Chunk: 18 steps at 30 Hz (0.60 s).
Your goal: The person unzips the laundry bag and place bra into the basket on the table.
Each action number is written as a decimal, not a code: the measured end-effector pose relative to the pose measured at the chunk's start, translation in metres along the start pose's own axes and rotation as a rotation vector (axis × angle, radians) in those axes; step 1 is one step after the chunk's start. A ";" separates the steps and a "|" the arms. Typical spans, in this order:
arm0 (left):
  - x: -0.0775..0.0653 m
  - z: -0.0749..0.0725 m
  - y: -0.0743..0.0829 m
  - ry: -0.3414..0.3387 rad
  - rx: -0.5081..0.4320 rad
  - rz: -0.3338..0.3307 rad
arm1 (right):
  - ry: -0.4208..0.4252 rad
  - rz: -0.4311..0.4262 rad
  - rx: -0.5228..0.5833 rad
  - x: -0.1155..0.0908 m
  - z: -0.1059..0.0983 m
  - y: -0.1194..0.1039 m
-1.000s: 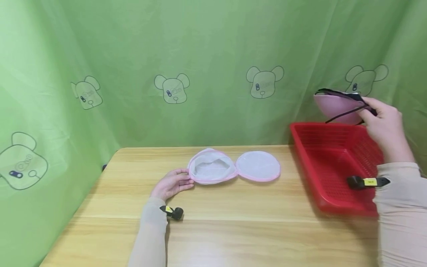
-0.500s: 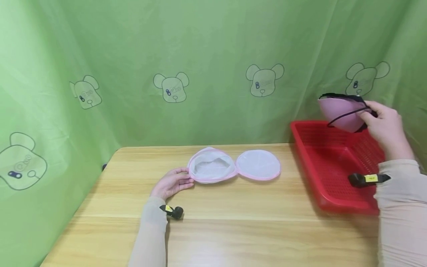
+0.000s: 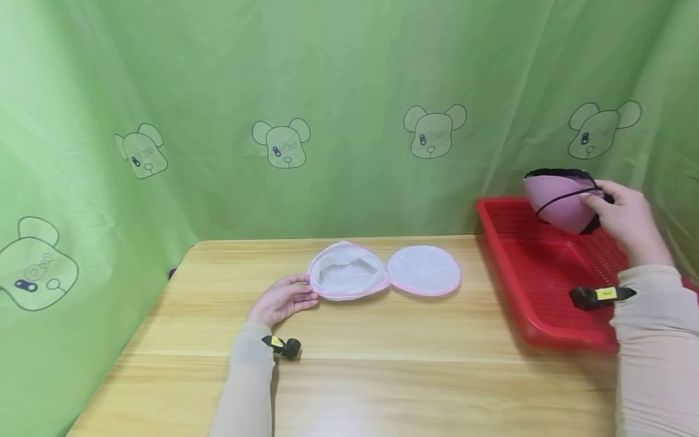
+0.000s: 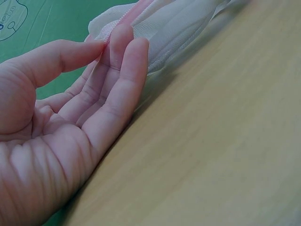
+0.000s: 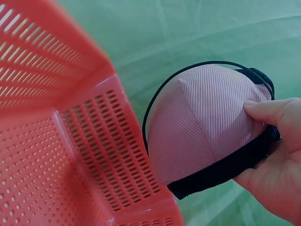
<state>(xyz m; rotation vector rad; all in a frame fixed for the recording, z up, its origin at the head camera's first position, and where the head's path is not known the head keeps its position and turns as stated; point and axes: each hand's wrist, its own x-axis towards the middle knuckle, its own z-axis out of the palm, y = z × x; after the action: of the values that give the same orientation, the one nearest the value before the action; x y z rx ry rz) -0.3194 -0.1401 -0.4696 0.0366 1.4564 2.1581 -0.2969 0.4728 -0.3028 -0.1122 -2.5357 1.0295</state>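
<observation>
A pink bra (image 3: 559,203) with black trim and a thin black strap hangs folded over the back of the red basket (image 3: 505,291). At its right end my right hand (image 3: 628,215) pinches it, thumb on the ribbed pink cup, as the right wrist view shows. On the table lies a white mesh laundry bag (image 3: 349,291) with pink edging, its mouth open and its round lid (image 3: 425,270) folded out to the right. My left hand (image 3: 284,300) pinches the bag's left edge at the pink zip (image 4: 134,12) between thumb and fingers.
The basket stands at the table's right side, its perforated walls below my right forearm. A green curtain (image 3: 355,182) with bear outlines hangs behind and beside the wooden table (image 3: 415,376). A small black camera is strapped to each sleeve.
My right hand has lowered the bra toward the basket, and the cup has tipped so more of its pink face shows. My left hand and the laundry bag have stayed in place.
</observation>
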 end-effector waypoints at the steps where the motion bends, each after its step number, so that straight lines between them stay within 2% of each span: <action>1: 0.000 0.000 0.000 0.000 0.001 0.001 | -0.001 -0.003 -0.002 0.001 0.001 0.002; 10: 0.000 0.000 0.000 -0.002 -0.003 -0.001 | -0.021 -0.026 -0.169 0.006 0.011 0.016; 18: 0.000 0.000 0.000 -0.007 -0.013 0.000 | -0.107 -0.045 -0.199 0.008 0.016 0.021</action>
<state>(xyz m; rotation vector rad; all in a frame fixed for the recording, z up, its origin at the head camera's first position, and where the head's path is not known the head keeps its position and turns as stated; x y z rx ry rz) -0.3199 -0.1401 -0.4700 0.0387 1.4384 2.1653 -0.3120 0.4797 -0.3247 -0.0570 -2.7208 0.7834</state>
